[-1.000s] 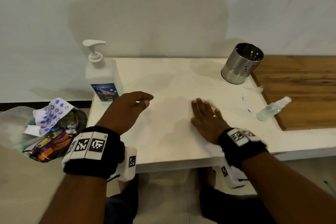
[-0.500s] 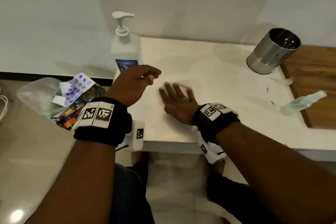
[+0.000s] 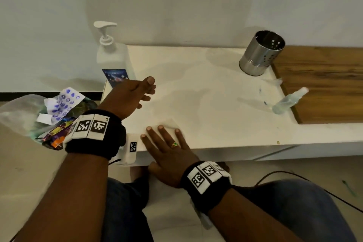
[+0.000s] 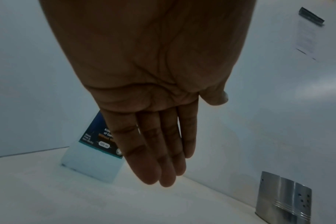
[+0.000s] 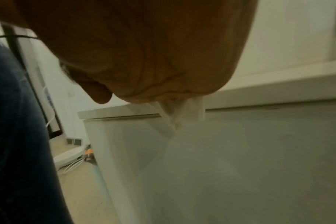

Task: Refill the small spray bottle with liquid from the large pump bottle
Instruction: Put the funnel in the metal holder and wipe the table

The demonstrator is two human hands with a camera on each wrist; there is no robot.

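The large pump bottle (image 3: 112, 59), clear with a blue label and a white pump, stands at the table's back left corner; the left wrist view shows it (image 4: 90, 159) behind my fingers. My left hand (image 3: 145, 90) hovers just right of its base, fingers straight, holding nothing. The small spray bottle (image 3: 288, 101) lies on its side far right, across the edge of the wooden board. My right hand (image 3: 167, 139) lies flat at the table's front edge, pressing on a white cloth (image 3: 170, 124). A fold of the cloth (image 5: 182, 112) hangs over that edge.
A perforated steel cup (image 3: 261, 53) stands at the back right of the white table (image 3: 206, 88), next to a wooden board (image 3: 324, 84). A plastic bag of wrappers (image 3: 49, 116) sits on the floor to the left. My knees are under the front edge.
My right hand has slid the cloth from the middle of the table to the front left edge. My left hand's fingers have straightened out beside the pump bottle.
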